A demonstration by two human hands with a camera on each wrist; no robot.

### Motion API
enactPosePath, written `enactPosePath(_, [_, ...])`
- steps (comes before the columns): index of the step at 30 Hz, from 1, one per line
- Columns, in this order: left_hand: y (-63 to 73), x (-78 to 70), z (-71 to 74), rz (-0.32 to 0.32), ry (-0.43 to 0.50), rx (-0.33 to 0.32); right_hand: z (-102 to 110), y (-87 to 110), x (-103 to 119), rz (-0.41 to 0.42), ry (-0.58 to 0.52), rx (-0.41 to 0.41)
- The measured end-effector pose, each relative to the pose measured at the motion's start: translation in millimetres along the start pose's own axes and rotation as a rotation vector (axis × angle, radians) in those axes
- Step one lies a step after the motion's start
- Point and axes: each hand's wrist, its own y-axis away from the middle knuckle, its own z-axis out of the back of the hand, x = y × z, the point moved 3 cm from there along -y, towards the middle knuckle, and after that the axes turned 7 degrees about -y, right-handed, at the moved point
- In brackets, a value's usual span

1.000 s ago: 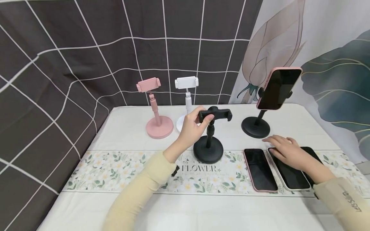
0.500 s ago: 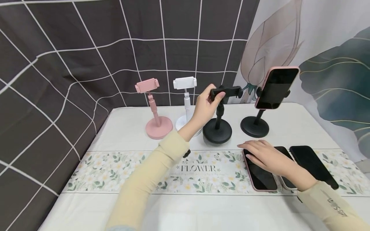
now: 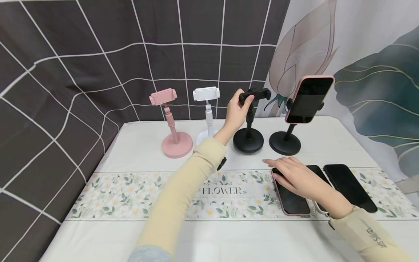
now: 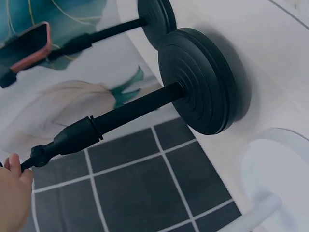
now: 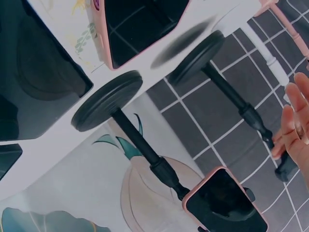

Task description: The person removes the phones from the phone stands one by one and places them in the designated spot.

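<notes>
My left hand (image 3: 237, 111) pinches the clamp of a black phone stand (image 3: 248, 140) at the back of the table. In the left wrist view the black phone stand (image 4: 135, 108) has its round base close over the white cloth, a shadow beside it. My right hand (image 3: 296, 177), fingers loosely extended, is over a pink-edged phone (image 3: 294, 203) and partly covers a white-edged phone (image 3: 317, 171). In the right wrist view the right hand (image 5: 297, 128) shows at the edge, holding nothing. A black phone (image 3: 351, 187) lies to its right.
A second black stand (image 3: 284, 143) to the right holds a pink-edged phone (image 3: 309, 100) tilted. To the left stand a pink phone stand (image 3: 176, 145) and a white phone stand (image 3: 206, 94). A floral band (image 3: 131, 196) crosses the cloth; a dark grid curtain (image 3: 163, 62) hangs behind.
My left hand has carried the black stand back and to the right, beside the other black stand. My right hand has moved left from the white-edged phone to over the pink-edged phone.
</notes>
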Motion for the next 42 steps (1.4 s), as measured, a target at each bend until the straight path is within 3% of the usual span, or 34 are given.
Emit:
enactPosePath(8, [-7.1,17.2,-3.3,0.030,-0.007,0.064,-3.7,-2.3,0.1,0.011,0.008,-0.003])
enactPosePath(12, [-8.9,24.4,-1.7,0.045,0.000,0.065,-5.7,-4.2,0.0,0.017,0.002,-0.003])
enactPosePath(16, [-11.0,25.4,-1.9,0.057,0.011,0.080,-5.3,-4.2,-0.1,0.025,-0.006,-0.023])
enactPosePath(26, [-12.8,26.7,-4.9,0.154,0.004,0.116,5.5,-7.9,-3.0,0.006,-0.009,-0.053])
enactPosePath(33, [4.7,22.7,-21.7,0.374,0.221,-0.076,24.3,-13.1,-10.5,-0.039,-0.020,-0.086])
enactPosePath(35, [12.3,19.5,-29.9,0.428,0.266,-0.098,27.2,-14.6,-12.8,-0.039,-0.025,-0.096])
enactPosePath(39, [23.5,14.7,-46.2,0.463,0.332,-0.091,32.4,-18.3,-24.2,-0.053,-0.089,-0.175])
enactPosePath(42, [28.4,12.8,-56.5,0.454,0.362,-0.095,36.8,-21.1,-41.6,-0.140,-0.210,-0.337])
